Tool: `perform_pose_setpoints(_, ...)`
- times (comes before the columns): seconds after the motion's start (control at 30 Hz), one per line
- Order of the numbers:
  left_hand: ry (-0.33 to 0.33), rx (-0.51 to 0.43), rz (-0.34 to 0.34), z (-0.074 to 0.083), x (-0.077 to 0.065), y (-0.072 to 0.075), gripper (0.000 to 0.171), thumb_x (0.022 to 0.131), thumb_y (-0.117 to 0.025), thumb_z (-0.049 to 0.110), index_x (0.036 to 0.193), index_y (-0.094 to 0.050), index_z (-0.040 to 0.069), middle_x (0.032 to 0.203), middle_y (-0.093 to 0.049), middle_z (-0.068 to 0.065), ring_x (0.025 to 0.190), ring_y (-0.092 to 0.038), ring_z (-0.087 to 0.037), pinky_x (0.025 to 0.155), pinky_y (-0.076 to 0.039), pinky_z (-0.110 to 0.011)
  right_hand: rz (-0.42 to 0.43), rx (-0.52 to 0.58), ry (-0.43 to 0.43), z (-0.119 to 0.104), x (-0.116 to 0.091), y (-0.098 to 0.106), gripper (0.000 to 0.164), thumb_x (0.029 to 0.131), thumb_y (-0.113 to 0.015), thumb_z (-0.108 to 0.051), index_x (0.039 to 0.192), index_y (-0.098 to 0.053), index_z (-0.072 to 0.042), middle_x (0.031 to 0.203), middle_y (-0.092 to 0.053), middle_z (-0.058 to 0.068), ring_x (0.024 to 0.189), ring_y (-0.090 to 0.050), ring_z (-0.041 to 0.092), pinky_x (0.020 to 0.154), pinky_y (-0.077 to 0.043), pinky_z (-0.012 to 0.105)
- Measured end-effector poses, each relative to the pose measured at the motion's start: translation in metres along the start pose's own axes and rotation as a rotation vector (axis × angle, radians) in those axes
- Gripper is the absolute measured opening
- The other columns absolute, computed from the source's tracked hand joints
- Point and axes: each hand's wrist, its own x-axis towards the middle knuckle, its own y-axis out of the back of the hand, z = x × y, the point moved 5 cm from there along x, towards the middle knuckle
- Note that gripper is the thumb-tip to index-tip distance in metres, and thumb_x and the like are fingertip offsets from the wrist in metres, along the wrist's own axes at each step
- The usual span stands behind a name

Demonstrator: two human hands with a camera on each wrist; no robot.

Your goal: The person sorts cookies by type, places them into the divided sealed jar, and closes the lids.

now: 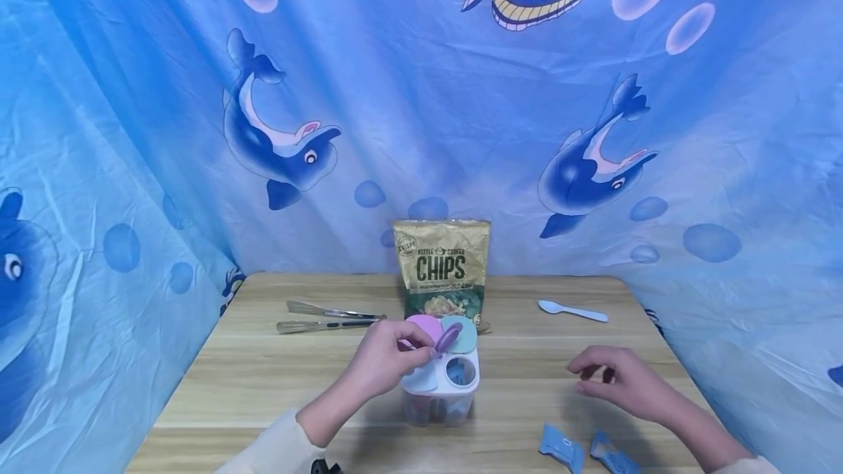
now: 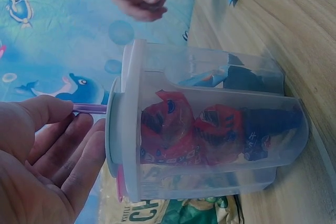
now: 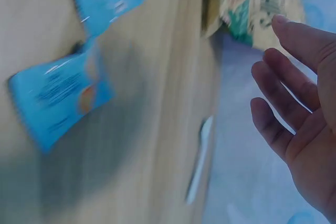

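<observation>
My left hand [image 1: 395, 350] pinches a round purple lid [image 1: 449, 339] between thumb and fingers, tilted up above a clear plastic container with a white top [image 1: 440, 404]. In the top, a pink lid [image 1: 424, 324], a green lid [image 1: 464, 339] and a pale lid [image 1: 421, 379] cover three round openings. The front right opening [image 1: 460, 371] is uncovered, with a blue packet inside. Red wrapped packets [image 2: 168, 129] show through the container's wall. My right hand [image 1: 622, 379] hovers over the table's right side, fingers loosely bent and holding nothing.
Two blue snack packets [image 1: 562, 448] lie near the front right, below my right hand. A pale spoon [image 1: 573, 311] is at the back right. Metal tongs [image 1: 329, 318] lie at the back left. A chips bag [image 1: 444, 262] stands behind the container, before a blue curtain [image 1: 421, 93].
</observation>
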Motion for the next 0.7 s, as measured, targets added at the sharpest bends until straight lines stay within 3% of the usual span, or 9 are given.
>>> perform_pose_setpoints(0.2, 0.003, -0.012, -0.003, 0.000, -0.001, 0.001, 0.004, 0.086, -0.079, 0.014, 0.090, -0.080, 0.016, 0.084, -0.074, 0.006, 0.084, -0.069, -0.022, 0.066, -0.059, -0.024, -0.062, 0.023, -0.074, 0.025, -0.028, -0.002, 0.018, 0.093, -0.076, -0.023, 0.109, -0.076, -0.017, 0.103, -0.075, -0.004, 0.087, -0.066, 0.000, 0.059, -0.053, 0.024)
perform_pose_setpoints(0.43, 0.007, -0.025, -0.006, 0.000, -0.001, 0.001, 0.004, 0.086, -0.079, 0.014, 0.090, -0.080, 0.013, 0.085, -0.074, 0.005, 0.084, -0.069, -0.020, 0.065, -0.060, -0.024, -0.136, 0.142, -0.134, 0.048, -0.049, -0.015, 0.024, 0.093, -0.075, -0.018, 0.114, -0.073, -0.006, 0.107, -0.075, 0.002, 0.090, -0.067, 0.003, 0.059, -0.052, 0.024)
perform_pose_setpoints(0.7, 0.021, -0.046, -0.014, 0.002, -0.002, 0.001, 0.004, 0.087, -0.078, 0.014, 0.090, -0.080, 0.012, 0.086, -0.074, 0.003, 0.085, -0.069, -0.023, 0.062, -0.060, -0.026, -0.203, 0.171, -0.238, 0.065, -0.067, -0.026, 0.032, 0.093, -0.076, -0.023, 0.118, -0.071, -0.005, 0.110, -0.073, 0.003, 0.093, -0.063, 0.003, 0.064, -0.050, 0.022)
